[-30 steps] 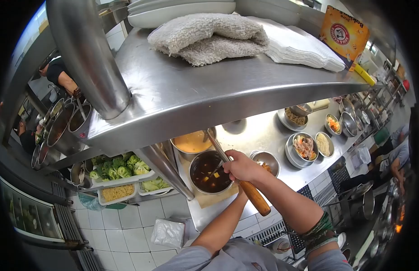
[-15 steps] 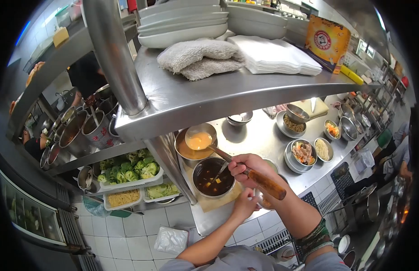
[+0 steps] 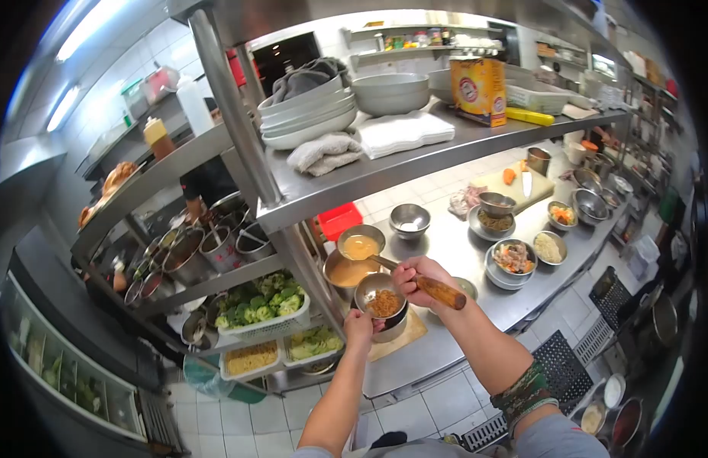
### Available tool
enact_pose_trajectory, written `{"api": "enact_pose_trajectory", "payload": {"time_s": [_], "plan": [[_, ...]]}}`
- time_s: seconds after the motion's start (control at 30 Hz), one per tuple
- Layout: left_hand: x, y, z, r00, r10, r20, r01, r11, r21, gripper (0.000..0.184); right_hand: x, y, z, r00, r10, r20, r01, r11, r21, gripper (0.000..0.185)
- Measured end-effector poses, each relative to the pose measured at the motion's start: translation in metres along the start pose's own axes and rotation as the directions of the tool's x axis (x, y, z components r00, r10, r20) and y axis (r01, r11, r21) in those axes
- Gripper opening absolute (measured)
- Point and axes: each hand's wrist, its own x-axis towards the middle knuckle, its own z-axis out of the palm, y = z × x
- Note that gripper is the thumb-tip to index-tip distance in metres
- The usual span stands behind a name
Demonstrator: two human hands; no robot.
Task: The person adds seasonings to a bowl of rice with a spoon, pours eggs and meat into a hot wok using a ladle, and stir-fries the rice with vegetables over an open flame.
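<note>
In the head view my right hand (image 3: 421,276) is closed around the wooden handle of a large ladle (image 3: 441,291). The ladle's round metal cup holds orange liquid and hangs over a steel pot (image 3: 329,276) with similar orange liquid. My left hand (image 3: 363,328) grips the near rim of a small metal bowl (image 3: 361,291) of brown, crumbly food, tilted toward me. Under that bowl, a second pot (image 3: 393,333) is mostly covered. Both pots stand at the left end of the steel counter, by a tan board (image 3: 413,330).
A steel shelf post (image 3: 296,256) rises close left of the pots, and an overshelf (image 3: 415,172) with plates and towels spans above. Food bowls (image 3: 514,259) and a cutting board with a knife (image 3: 527,183) lie rightward. Broccoli (image 3: 262,305) fills a basket lower left.
My left hand has brought the metal bowl of brown food leftward over the dark-liquid pot. The ladle stays above the orange liquid. The camera view has tilted up.
</note>
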Motion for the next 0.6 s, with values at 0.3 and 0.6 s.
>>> {"api": "enact_pose_trajectory", "payload": {"time_s": [0.3,0.6], "plan": [[0.073,0.021,0.069,0.961,0.241,0.134,-0.258,0.958,0.125,0.01,-0.169,0.062,-0.005,0.982,-0.177,0.06,0.183,0.977,-0.111,0.011],[-0.156,-0.04,0.181,0.627,0.098,0.772,-0.248,0.966,0.078,0.013,-0.378,0.261,-0.016,0.561,-0.751,-0.349,0.796,0.605,-0.021,0.041]]}}
